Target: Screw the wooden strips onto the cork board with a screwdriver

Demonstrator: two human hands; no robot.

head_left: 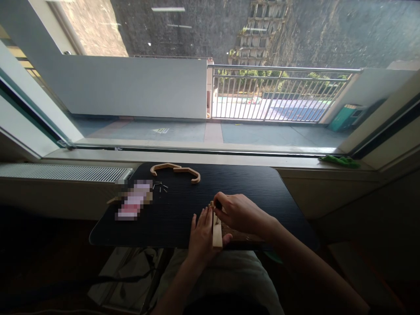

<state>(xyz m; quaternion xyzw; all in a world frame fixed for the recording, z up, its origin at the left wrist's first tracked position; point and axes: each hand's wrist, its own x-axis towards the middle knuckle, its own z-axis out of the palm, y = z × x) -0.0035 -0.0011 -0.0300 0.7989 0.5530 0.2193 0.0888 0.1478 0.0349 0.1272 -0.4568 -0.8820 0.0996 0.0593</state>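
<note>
My left hand [202,234] rests on the near edge of the black table [164,218], fingers stretched flat and thumb against a pale wooden strip [217,232] that it steadies. My right hand [241,213] is curled closed over the far end of that strip, pinching something small and dark I cannot make out. A wooden panel [243,237] lies under my right wrist. Farther back lies a curved wooden piece [177,169], with several small dark screws [160,187] in front of it.
A blurred pink and white object [134,202] lies on the table's left part. A radiator [62,173] runs along the wall at left. The window sill holds a green cloth [341,161] at right. Beyond the glass are a balcony and railing [275,94].
</note>
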